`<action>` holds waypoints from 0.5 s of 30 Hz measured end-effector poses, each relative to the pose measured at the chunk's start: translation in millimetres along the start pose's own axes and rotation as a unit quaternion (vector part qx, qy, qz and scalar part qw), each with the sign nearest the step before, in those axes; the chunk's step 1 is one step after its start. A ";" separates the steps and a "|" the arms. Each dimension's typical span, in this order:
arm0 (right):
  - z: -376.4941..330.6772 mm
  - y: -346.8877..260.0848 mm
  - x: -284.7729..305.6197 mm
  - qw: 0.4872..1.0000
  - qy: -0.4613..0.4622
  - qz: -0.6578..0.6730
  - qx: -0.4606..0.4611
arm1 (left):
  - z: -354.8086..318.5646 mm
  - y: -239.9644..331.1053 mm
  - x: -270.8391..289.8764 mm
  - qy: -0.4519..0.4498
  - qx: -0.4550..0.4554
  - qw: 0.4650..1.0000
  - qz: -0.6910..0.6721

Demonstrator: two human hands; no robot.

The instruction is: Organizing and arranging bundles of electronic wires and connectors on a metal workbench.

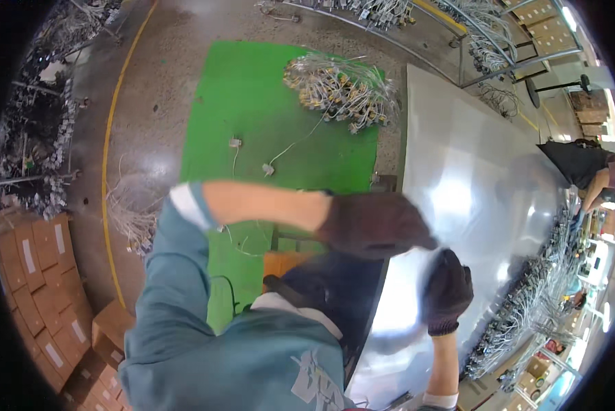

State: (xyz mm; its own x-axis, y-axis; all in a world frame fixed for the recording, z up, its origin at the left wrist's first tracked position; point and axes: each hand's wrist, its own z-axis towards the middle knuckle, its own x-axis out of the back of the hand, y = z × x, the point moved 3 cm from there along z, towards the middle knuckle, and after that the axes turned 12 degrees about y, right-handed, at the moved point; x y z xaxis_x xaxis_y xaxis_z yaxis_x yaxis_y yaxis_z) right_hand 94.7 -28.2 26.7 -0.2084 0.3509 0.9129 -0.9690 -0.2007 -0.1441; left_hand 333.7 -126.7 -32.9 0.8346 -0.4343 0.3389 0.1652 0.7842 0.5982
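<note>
Both my hands wear dark knit gloves and meet close together above the left edge of a shiny metal table (451,144). My left hand (379,222) reaches across my body, its fingers pressed together and bent toward the other hand, slightly blurred. Just below and to its right, my right hand (448,291) is curled closed, knuckles up. Anything pinched between them is too small or hidden to make out. Along the table's right side lies a long row of grey cables (526,308) with dark connectors.
On the green floor mat (232,89) sit a heap of cables with yellow-and-grey connectors (341,89) and a few loose connectors (269,169). Brown cartons (47,288) are stacked at left. Cable-laden racks (40,137) line the far left. Another person's arm (595,188) shows at far right.
</note>
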 end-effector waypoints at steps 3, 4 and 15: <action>59.7 -33.1 -29.2 0.992 0.030 0.083 0.093 | -51.8 9.6 11.3 0.114 0.012 0.993 0.021; 78.3 -44.9 -40.3 0.987 0.051 0.093 0.117 | -70.5 9.6 9.4 0.161 0.044 0.986 0.024; 212.4 -105.7 -112.7 0.982 -0.081 0.154 0.068 | -294.3 -124.9 -47.9 -0.093 0.555 0.817 0.122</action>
State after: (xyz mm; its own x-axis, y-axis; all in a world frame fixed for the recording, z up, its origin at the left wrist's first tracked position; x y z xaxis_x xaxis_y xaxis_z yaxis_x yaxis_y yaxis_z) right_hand 248.7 -240.8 20.1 -0.4548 0.1064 0.8842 -0.8344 -0.3980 -0.3813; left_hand 427.8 -73.3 -337.6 0.6599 -0.4654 0.5899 -0.6597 0.0168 0.7513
